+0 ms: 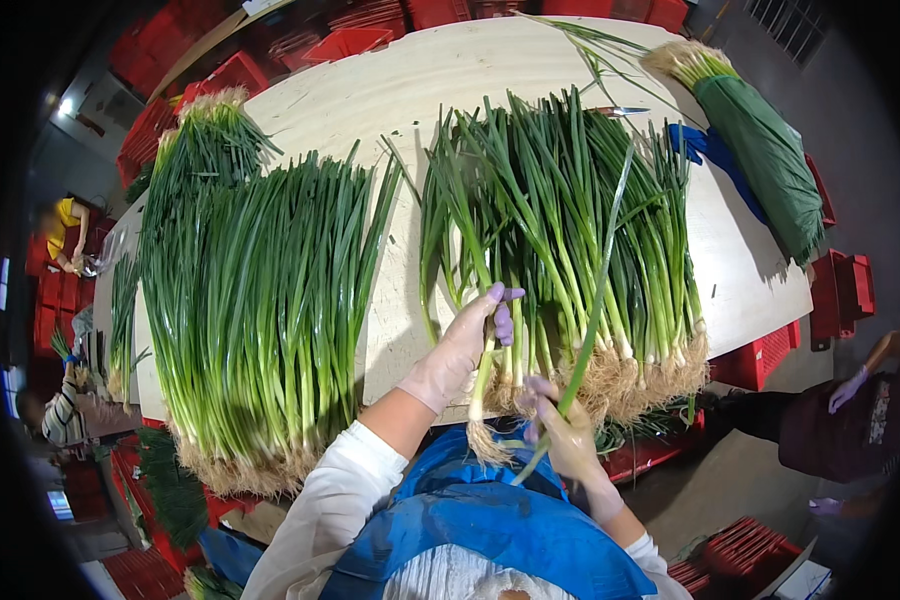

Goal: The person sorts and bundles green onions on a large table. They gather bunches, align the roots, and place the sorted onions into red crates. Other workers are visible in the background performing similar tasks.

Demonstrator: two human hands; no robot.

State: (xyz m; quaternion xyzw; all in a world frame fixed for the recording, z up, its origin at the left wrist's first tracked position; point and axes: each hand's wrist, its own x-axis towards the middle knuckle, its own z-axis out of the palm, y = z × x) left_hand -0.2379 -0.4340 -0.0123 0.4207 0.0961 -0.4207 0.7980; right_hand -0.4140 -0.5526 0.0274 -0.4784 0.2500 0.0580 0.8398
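Observation:
My left hand (471, 337), in a thin translucent glove with purple fingertips, grips a green onion (481, 375) whose roots hang down over the table's front edge. In my right hand (562, 427), gloved alike, is a long loose green onion leaf (594, 322), slanting up to the right across the pile. Behind both hands a pile of green onions (570, 247) lies on the pale wooden table (397, 315), roots towards me. A second wide row of green onions (262, 315) lies on the left, its roots also at the near edge.
A knife (621, 111) and blue gloves (720, 154) lie behind the right pile, near a green-wrapped onion bundle (757, 161). Another bundle (214, 135) rests at the back left. Red crates (757, 356) surround the table. Other people are at the far left (64, 412) and right (840, 427).

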